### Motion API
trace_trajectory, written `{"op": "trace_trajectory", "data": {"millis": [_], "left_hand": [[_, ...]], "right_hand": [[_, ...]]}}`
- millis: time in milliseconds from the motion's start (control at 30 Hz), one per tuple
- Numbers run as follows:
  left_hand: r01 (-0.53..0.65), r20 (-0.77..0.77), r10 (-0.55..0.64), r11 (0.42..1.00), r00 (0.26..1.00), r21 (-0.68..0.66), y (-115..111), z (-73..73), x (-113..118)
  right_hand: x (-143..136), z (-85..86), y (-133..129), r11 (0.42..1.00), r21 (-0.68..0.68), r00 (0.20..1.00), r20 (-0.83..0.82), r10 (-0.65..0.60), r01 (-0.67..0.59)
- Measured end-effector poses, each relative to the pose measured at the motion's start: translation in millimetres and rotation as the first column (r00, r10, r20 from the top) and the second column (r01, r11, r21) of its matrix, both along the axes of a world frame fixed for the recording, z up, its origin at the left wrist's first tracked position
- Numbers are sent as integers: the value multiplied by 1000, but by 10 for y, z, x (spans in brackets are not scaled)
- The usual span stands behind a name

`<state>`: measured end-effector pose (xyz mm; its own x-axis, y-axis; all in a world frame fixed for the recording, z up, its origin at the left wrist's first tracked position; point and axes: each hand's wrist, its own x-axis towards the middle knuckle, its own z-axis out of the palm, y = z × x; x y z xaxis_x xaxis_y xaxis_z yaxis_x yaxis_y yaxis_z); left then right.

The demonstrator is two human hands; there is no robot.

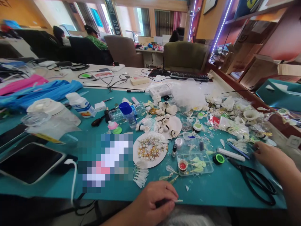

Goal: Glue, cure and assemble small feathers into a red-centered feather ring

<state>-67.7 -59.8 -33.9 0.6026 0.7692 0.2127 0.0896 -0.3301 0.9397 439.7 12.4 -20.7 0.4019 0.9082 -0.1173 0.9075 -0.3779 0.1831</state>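
Observation:
My left hand (156, 201) is at the table's front edge, thumb and fingers pinched on a thin pale strip (179, 201) that sticks out to the right. At the right side, my right hand (274, 161) reaches onto the table, fingers drawn together beside bluish tweezers (237, 150) and a fan of white feather pieces (238, 143); what is under its fingertips is hidden. Black-handled scissors (255, 183) lie below that hand, near a white tube (230, 154). A clear divided box (207, 171) holds a cut shuttlecock base (182, 166) and pale green feather pieces (198, 163).
A white plate (136, 157) carries gold beads; shuttlecocks (166, 125) crowd behind it. Further left stand a blue-capped bottle (128, 114), a white bottle (81, 105) and a tablet (30, 161) with a cable. Cardboard boxes (244, 56) are at right; people (95, 37) sit beyond.

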Motion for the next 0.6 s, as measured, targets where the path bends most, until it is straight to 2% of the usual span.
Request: {"op": "trace_trajectory", "data": {"millis": [133,233,400,500,600], "left_hand": [[-5,0,5,1000,1000,28,-16,1,-11],[-4,27,2,999,1000,38,-25,-40,-18],[23,65,-29,996,997,83,8,-220,-24],[23,130,-46,985,991,170,38,-342,-26],[41,123,-64,983,990,179,54,-409,-34]], "right_hand": [[-152,86,1,998,-51,999,4,-39,40],[-239,171,8,997,-81,1000,-21,-6,4],[-340,356,33,990,-85,987,-119,104,-115],[-348,462,51,992,-47,984,-139,113,-120],[-294,538,65,994,7,986,-125,111,-111]]}}
